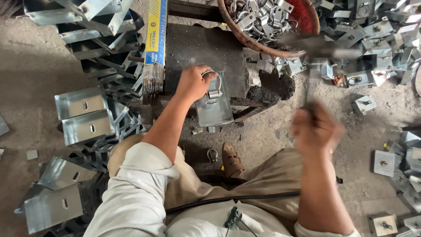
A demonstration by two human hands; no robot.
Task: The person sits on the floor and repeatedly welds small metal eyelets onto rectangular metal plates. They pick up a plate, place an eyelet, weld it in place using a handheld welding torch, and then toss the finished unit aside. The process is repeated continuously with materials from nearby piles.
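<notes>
A seated worker steadies a galvanised steel plate (pixel 214 106) on a dark iron block (pixel 206 52) set on the workshop floor (pixel 30 66). The left hand (pixel 193 82) is closed over the top edge of the plate, fingers curled around the metal ring (pixel 212 81) that sits in the plate's small clasp. The plate lies flat, overhanging the block's near edge, directly in front of the worker's knees. The right hand (pixel 316 129), blurred in mid-swing, is clenched around the handle of a hammer (pixel 316 55), whose head is raised well to the right of the plate and above the floor. Between the two hands lies a heap of dark filings (pixel 269 87) beside the block. A rusty round basin (pixel 267 22) filled with small metal rings and clasps stands just behind the block. A pack of welding rods (pixel 155 44) rests along the block's left side. Stacks of folded steel brackets (pixel 83 114) crowd the floor to the left, and finished plates with fittings (pixel 377 39) are strewn to the right. A loose ring (pixel 212 154) lies by the worker's sandal (pixel 231 159).
</notes>
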